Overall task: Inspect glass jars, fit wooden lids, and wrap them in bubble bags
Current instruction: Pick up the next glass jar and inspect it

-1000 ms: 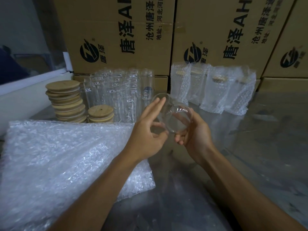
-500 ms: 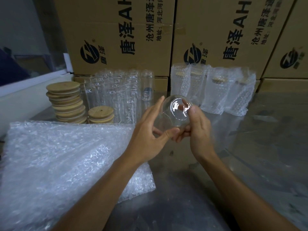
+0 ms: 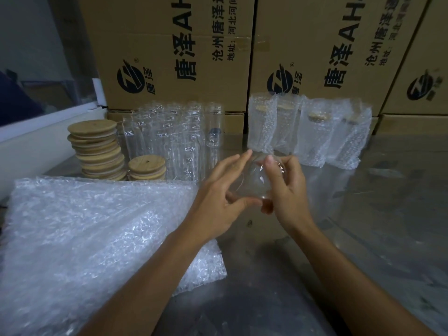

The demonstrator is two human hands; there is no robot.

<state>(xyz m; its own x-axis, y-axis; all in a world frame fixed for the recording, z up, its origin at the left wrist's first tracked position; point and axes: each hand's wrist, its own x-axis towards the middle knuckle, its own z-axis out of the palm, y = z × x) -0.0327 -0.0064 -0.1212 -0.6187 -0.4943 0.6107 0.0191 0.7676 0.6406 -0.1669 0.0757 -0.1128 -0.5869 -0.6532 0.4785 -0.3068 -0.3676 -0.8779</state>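
A clear glass jar (image 3: 254, 181) is held tilted above the table between both hands. My left hand (image 3: 218, 202) touches its left side with thumb underneath and fingers spread upward. My right hand (image 3: 286, 190) grips its right side, index finger over the top. Several bare glass jars (image 3: 179, 141) stand in rows behind. Two stacks of round wooden lids (image 3: 97, 146) sit to their left. A pile of bubble bags (image 3: 84, 238) lies flat at the front left. Several jars wrapped in bubble bags (image 3: 308, 132) stand at the back right.
Large printed cardboard boxes (image 3: 189, 57) form a wall behind everything. The shiny metal table (image 3: 363, 226) stretches to the right and front. A white ledge (image 3: 36, 132) runs along the left edge.
The jar has been turned in my hands; its round end faced me before, and now it lies tilted with my right index finger over its top. Both hands stayed in place.
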